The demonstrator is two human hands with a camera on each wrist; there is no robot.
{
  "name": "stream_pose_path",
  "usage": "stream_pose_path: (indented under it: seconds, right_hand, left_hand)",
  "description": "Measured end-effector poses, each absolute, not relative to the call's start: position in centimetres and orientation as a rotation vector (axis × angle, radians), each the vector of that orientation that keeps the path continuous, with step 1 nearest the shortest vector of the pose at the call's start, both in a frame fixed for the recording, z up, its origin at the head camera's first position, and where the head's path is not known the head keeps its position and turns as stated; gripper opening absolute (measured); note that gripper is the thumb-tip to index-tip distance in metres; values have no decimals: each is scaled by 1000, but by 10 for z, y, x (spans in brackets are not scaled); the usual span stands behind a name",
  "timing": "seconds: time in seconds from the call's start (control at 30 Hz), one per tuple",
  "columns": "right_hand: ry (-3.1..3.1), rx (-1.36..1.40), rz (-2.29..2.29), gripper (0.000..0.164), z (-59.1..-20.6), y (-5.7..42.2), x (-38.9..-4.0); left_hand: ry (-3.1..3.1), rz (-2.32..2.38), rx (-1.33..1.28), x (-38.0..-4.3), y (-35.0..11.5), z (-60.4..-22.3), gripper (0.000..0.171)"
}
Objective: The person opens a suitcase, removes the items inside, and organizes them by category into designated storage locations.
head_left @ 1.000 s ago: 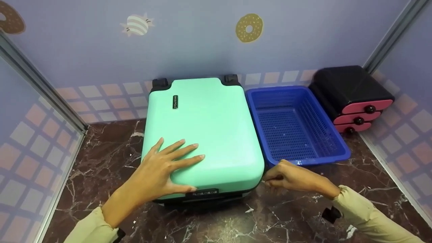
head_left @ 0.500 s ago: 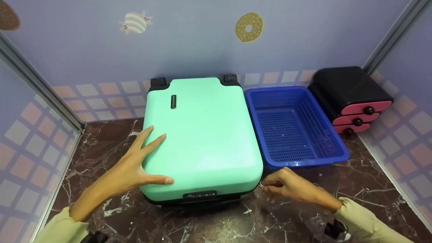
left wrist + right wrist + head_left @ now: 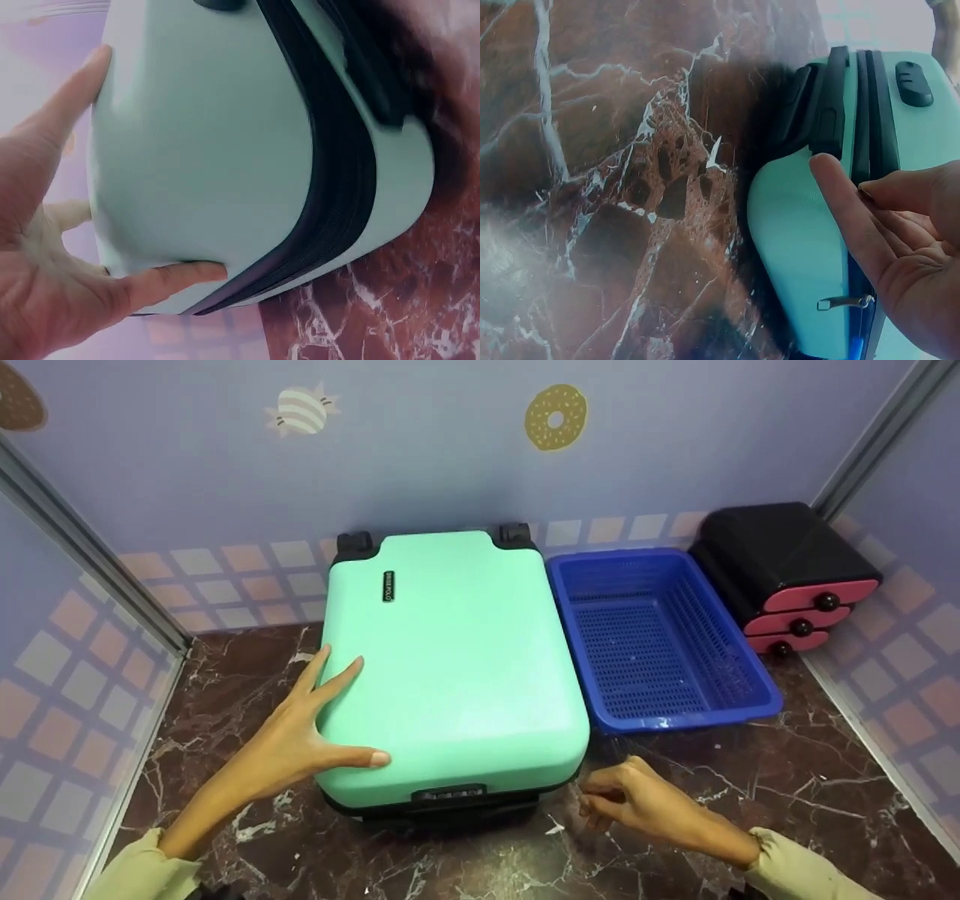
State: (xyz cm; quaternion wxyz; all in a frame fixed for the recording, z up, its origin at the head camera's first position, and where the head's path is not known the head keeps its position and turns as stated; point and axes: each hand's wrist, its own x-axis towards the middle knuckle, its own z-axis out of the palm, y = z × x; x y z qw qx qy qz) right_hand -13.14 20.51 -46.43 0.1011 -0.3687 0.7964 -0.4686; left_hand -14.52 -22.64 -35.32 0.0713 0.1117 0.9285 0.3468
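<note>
A mint-green hard-shell suitcase (image 3: 450,660) lies flat, its wheels toward the back wall. My left hand (image 3: 300,739) rests over its left edge near the front corner, fingers spread and straight. In the left wrist view, the thumb (image 3: 176,277) lies along the shell. My right hand (image 3: 637,802) is by the front right corner, fingers bent and the thumb close to them. A metal zipper pull (image 3: 845,302) shows on the dark zipper seam, clear of the fingers. I cannot tell whether anything is between the right thumb and fingers.
A blue plastic basket (image 3: 750,712) stands right against the suitcase's right side. Beyond it is a black drawer box (image 3: 787,544) with pink drawer fronts. Patterned walls close in the back and both sides of the dark marbled surface (image 3: 697,765).
My left hand has slid from the suitcase top to its left edge and then stayed there. My right hand has moved a little toward the front, past the right corner.
</note>
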Motion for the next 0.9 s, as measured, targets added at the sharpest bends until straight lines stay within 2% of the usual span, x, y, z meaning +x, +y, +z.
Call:
stream_pose_path:
  seconds: [0.3, 0.43, 0.53, 0.73, 0.9]
  right_hand:
    - [2496, -1385, -1263, 18, -472, 186, -124]
    - [2475, -1270, -1292, 14, -471, 174, -121]
    - [2464, -1190, -1320, 18, -471, 168, -116]
    - [2476, -1211, -1340, 19, -473, 153, -111]
    - [2085, -911, -1575, 21, -473, 135, -109]
  left_hand:
    - [2715, 1067, 220, -155, -226, -346, 126]
    - [2550, 1279, 109, -169, -239, -348, 117]
    - [2395, 1412, 39, -180, -250, -347, 113]
    - [2322, 1451, -26, -185, -255, -346, 112]
    - [2318, 1452, -60, -185, -253, -346, 111]
